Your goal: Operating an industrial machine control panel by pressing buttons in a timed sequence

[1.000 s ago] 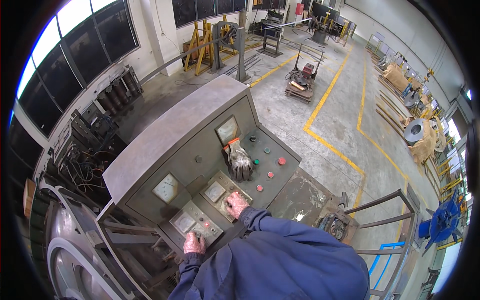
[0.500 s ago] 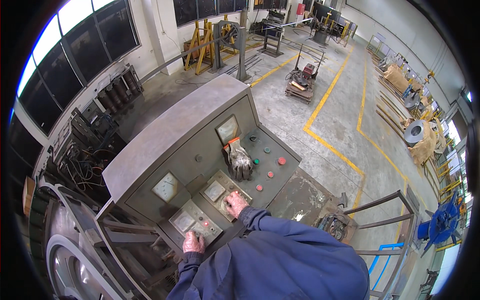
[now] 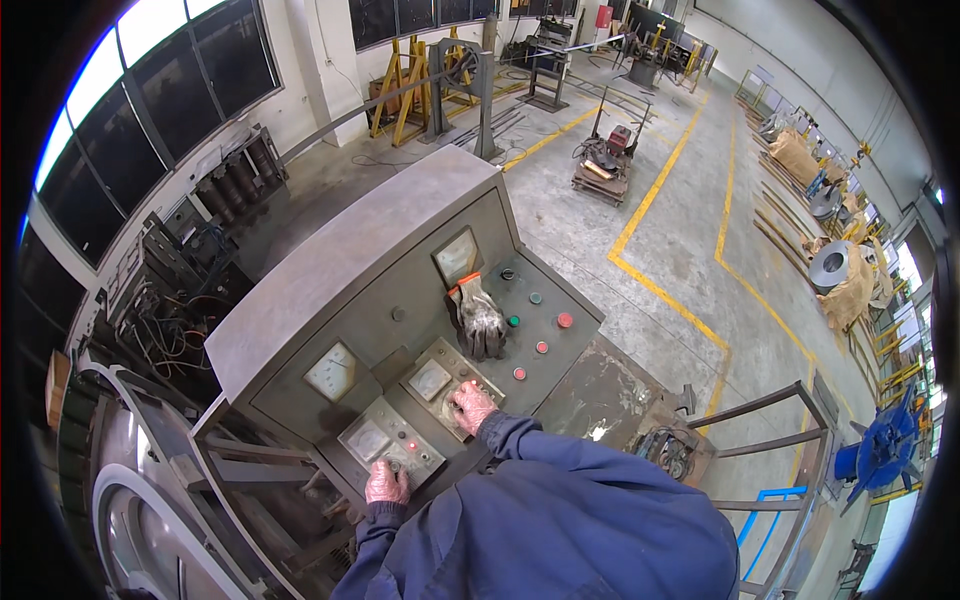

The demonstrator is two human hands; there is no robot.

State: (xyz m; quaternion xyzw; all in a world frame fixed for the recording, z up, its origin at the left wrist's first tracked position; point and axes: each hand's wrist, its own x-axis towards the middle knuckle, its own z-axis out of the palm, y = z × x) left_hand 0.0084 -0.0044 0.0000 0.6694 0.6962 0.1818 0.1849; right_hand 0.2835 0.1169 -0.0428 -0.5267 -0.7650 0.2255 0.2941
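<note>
Both my arms reach in dark blue sleeves to a sloping grey control console (image 3: 340, 270). My left hand (image 3: 387, 484) is closed at the lower edge of the left meter box (image 3: 390, 440), its fingertips on a small control knob. Farther right, my right hand (image 3: 473, 408) curls over the face of a second meter box (image 3: 432, 381), gripping a knob that the fingers mostly cover. Each box has a dial and a lit red lamp. Beyond my right hand, a pair of soiled work gloves (image 3: 480, 322) with orange cuffs lies on the panel.
Right of the gloves are red push buttons (image 3: 565, 320) and green ones (image 3: 513, 321). Two larger gauges (image 3: 331, 372) sit in the upright panel. A metal railing (image 3: 770, 440) stands at my right, round machinery (image 3: 140, 535) at my left. A loaded cart (image 3: 603, 165) stands beyond the console.
Both hands stay at their knobs with no clear movement. The whole view has shifted very slightly.
</note>
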